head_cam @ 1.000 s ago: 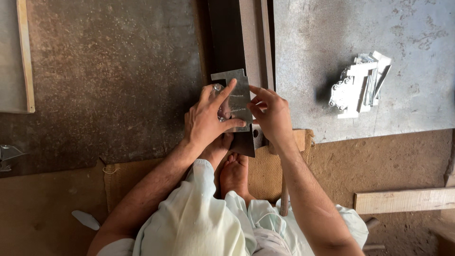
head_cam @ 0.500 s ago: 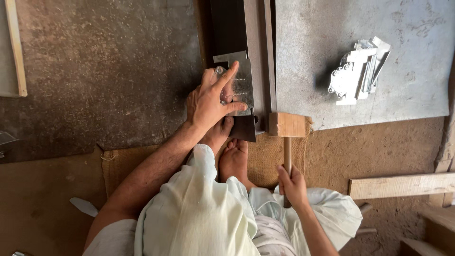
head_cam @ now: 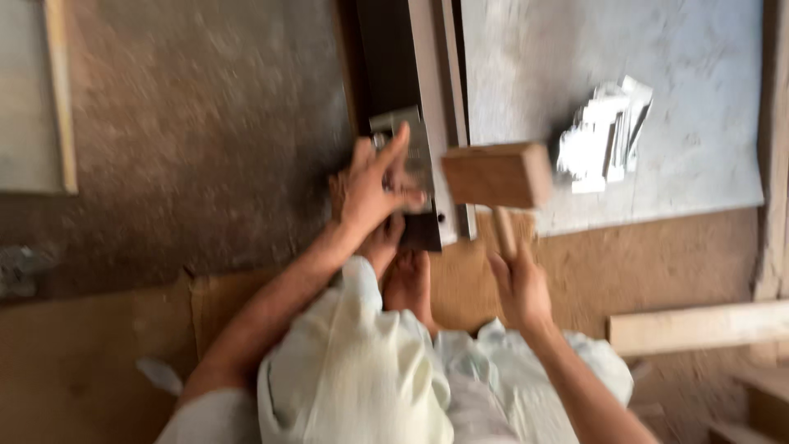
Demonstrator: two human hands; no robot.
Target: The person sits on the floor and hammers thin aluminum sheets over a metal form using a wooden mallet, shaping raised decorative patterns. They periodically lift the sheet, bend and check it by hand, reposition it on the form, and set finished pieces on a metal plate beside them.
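My left hand (head_cam: 374, 187) presses a small grey metal bracket (head_cam: 408, 148) against the near end of a long dark metal profile (head_cam: 403, 82) that runs away from me across the floor. My right hand (head_cam: 518, 288) grips the handle of a wooden mallet (head_cam: 496, 174), whose block head is raised just right of the bracket and above the profile's end. My bare feet (head_cam: 403, 267) rest under the profile's near end. The picture is blurred by motion.
A pile of pale metal brackets (head_cam: 604, 136) lies on a grey sheet (head_cam: 682, 74) to the right. A wooden batten (head_cam: 699, 326) lies at the right edge. Brown cardboard (head_cam: 82, 362) covers the near floor. A framed board (head_cam: 37, 99) sits far left.
My right hand left the bracket, took the mallet's handle near my lap, and has lifted the mallet head up beside the bracket. My left hand stays on the bracket.
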